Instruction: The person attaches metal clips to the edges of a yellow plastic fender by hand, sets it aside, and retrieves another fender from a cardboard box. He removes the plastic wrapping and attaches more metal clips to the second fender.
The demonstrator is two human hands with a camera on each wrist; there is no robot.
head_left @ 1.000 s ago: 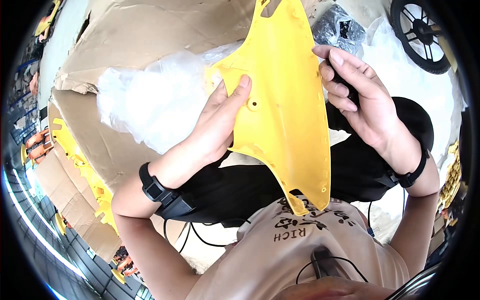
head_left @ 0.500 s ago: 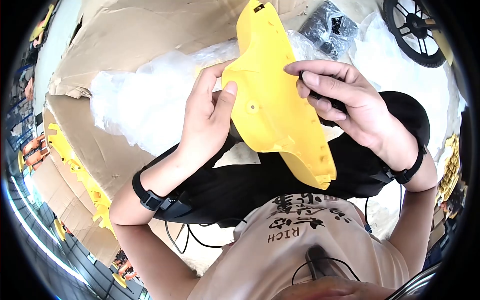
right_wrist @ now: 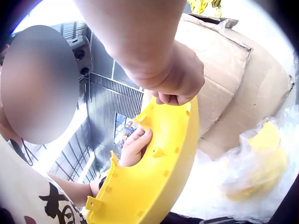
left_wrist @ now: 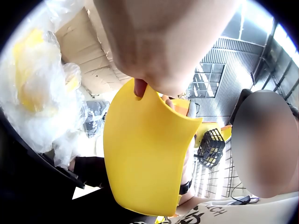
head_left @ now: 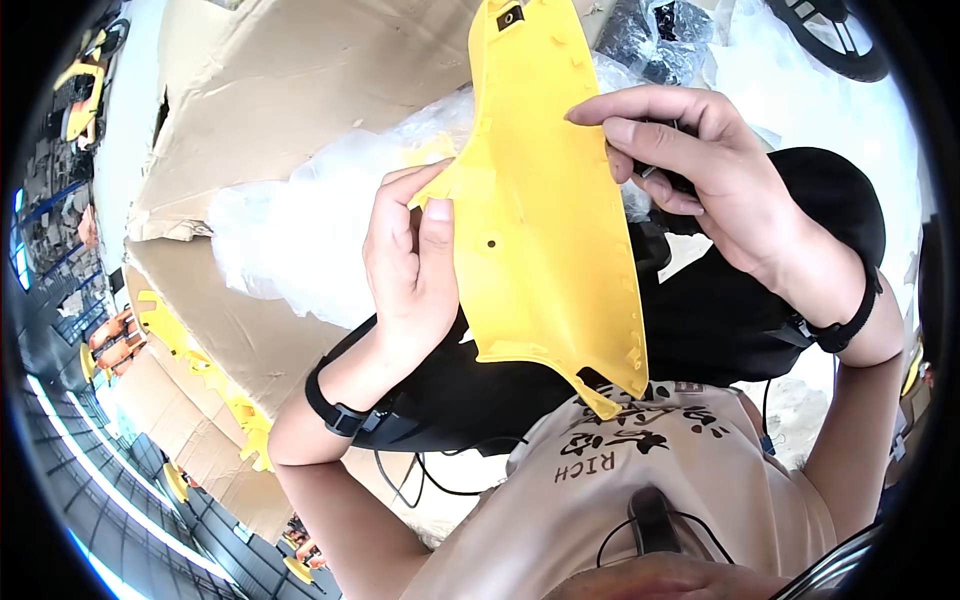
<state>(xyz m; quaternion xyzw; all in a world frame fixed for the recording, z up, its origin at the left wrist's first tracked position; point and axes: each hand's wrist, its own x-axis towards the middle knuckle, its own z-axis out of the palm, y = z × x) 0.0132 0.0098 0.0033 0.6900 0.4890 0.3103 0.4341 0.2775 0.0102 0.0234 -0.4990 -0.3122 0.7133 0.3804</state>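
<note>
A curved yellow plastic panel (head_left: 550,210) stands upright in front of the person's chest, hollow side toward the head camera, with a small hole and tabs along its edges. The left hand (head_left: 405,265) pinches its left edge, thumb on the inner face. Close by the opposite edge, the right hand (head_left: 720,165) keeps a small black piece (head_left: 676,180) in its curled fingers, its index fingertip over the panel's inner face. Most of that piece is hidden by thumb and fingers. The left wrist view shows the panel's smooth outer face (left_wrist: 145,154).
Large cardboard sheets (head_left: 330,70) lie ahead and to the left, with clear plastic wrap (head_left: 290,235) on top. Beyond the panel is a black item in plastic (head_left: 655,45), and a black wheel (head_left: 845,55) lies at upper right. More yellow parts (head_left: 205,370) sit at left.
The panel tilted over about half a second ago and is now turned back, its hollow face in full view. The right hand moved left, its index fingertip now overlapping the panel.
</note>
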